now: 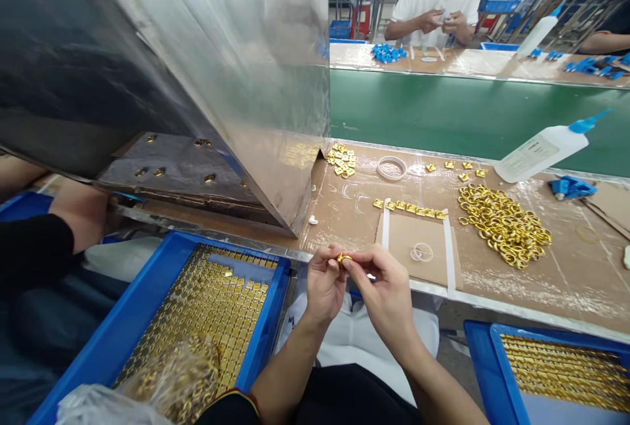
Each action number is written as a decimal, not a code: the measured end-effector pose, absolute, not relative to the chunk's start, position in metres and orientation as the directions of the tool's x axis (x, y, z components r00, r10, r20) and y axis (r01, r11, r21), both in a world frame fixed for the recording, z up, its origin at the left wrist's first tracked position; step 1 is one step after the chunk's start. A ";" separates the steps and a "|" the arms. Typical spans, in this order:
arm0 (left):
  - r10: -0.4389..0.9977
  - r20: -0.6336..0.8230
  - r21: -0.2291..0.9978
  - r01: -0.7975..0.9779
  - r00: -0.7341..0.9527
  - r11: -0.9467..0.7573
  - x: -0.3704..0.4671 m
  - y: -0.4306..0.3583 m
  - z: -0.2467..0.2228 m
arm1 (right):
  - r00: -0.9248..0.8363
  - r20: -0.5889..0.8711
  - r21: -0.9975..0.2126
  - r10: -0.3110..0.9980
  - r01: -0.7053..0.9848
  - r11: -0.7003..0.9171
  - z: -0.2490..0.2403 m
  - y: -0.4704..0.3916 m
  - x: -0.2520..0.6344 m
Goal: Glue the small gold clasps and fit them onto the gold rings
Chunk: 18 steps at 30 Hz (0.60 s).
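Over the front edge of the brown-covered table (354,215), my left hand (325,287) and my right hand (386,287) meet. Between their fingertips they pinch a small gold ring-like piece (343,259). Just beyond lies a cardboard pad (418,235) with white tape strips and a thin clear ring (422,252). A row of small gold square pieces (411,208) runs along its far edge. To the right is a heap of gold rings (506,222). A pile of gold squares (342,160) and a white tape roll (392,168) sit farther back.
A metal hood (246,71) stands at left. Blue trays of gold pieces lie low at left (280,294) and right (497,359). A white bottle (541,153) leans at back right, near blue clips (572,187). Across the green belt (418,100) a person (433,5) works.
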<state>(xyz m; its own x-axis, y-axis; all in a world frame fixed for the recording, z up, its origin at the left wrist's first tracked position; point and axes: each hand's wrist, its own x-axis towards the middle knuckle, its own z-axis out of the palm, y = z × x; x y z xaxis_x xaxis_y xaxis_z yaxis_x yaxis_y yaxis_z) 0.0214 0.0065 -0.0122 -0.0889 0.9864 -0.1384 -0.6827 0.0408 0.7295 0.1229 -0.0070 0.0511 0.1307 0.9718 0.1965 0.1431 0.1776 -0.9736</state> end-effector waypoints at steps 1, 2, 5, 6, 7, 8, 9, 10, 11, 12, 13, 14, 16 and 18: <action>0.986 -0.130 0.722 -0.692 -0.103 0.023 0.021 0.007 -0.013 | 0.126 0.201 -0.973 0.971 0.139 0.183 0.049 -0.005 0.122; 0.986 -0.125 0.720 -0.694 -0.113 0.011 0.021 0.008 -0.014 | 0.123 0.211 -0.971 0.970 0.139 0.193 0.047 -0.004 0.122; 0.986 -0.117 0.733 -0.680 -0.121 0.004 0.021 0.010 -0.013 | 0.120 0.256 -0.958 0.959 0.167 0.234 0.045 -0.003 0.121; 0.986 -0.117 0.733 -0.680 -0.117 0.006 0.021 0.011 -0.011 | 0.116 0.274 -0.951 0.955 0.183 0.251 0.044 -0.004 0.121; 0.987 -0.118 0.728 -0.685 -0.111 0.010 0.022 0.011 -0.009 | 0.109 0.293 -0.943 0.950 0.200 0.268 0.044 -0.005 0.121; 0.988 -0.120 0.717 -0.696 -0.102 0.015 0.022 0.011 -0.007 | 0.101 0.310 -0.934 0.945 0.219 0.283 0.045 -0.006 0.121; 0.988 -0.121 0.703 -0.711 -0.093 0.019 0.022 0.011 -0.004 | 0.092 0.325 -0.925 0.941 0.239 0.296 0.045 -0.008 0.121; 0.989 -0.123 0.688 -0.726 -0.085 0.023 0.023 0.010 -0.002 | 0.082 0.340 -0.915 0.937 0.259 0.310 0.045 -0.009 0.121; 0.989 -0.126 0.675 -0.738 -0.077 0.028 0.023 0.009 0.001 | 0.074 0.352 -0.906 0.933 0.278 0.320 0.046 -0.011 0.122; 0.989 -0.131 0.665 -0.746 -0.071 0.034 0.023 0.008 0.003 | 0.066 0.362 -0.897 0.930 0.297 0.328 0.046 -0.012 0.122; 0.988 -0.139 0.659 -0.751 -0.065 0.043 0.024 0.008 0.005 | 0.059 0.372 -0.888 0.927 0.314 0.336 0.047 -0.013 0.122; 0.987 -0.152 0.652 -0.756 -0.055 0.058 0.024 0.007 0.006 | 0.050 0.383 -0.878 0.922 0.330 0.347 0.047 -0.013 0.122; 0.982 -0.188 0.629 -0.770 -0.019 0.105 0.024 0.006 0.009 | 0.030 0.407 -0.858 0.913 0.357 0.371 0.048 -0.013 0.123; 0.975 -0.219 0.593 -0.790 0.028 0.156 0.023 0.005 0.011 | 0.006 0.430 -0.839 0.903 0.371 0.397 0.047 -0.013 0.124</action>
